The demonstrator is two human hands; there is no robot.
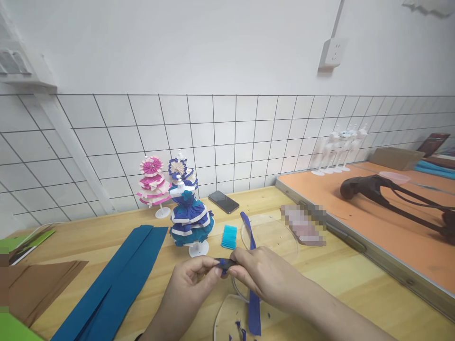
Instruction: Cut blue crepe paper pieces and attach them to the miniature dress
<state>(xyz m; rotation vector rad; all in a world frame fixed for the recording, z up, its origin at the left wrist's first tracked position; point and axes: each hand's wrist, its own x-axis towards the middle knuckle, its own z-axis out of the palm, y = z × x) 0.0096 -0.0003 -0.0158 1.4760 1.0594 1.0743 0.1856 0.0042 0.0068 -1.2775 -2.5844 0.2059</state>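
A small dark blue piece of crepe paper (223,263) is pinched between my two hands over the front of the table. My left hand (188,286) grips its left end with thumb and forefinger, and my right hand (263,274) closes on the right end. Fingertips cover part of it, so its full shape is hidden. Beneath the right hand runs a long blue paper strip (254,315). Just behind my hands lies a pleated light-blue paper piece (229,237). A mini dress form in a blue, white and teal paper dress (192,215) stands close behind the left hand.
Teal paper sheets (121,279) and brown paper (46,284) lie left. Behind are a pink paper dress (152,182) and a phone (223,201). Clear round plates (216,315) with blue scraps sit in front. An orange board (320,189) carries several white dress forms (344,147).
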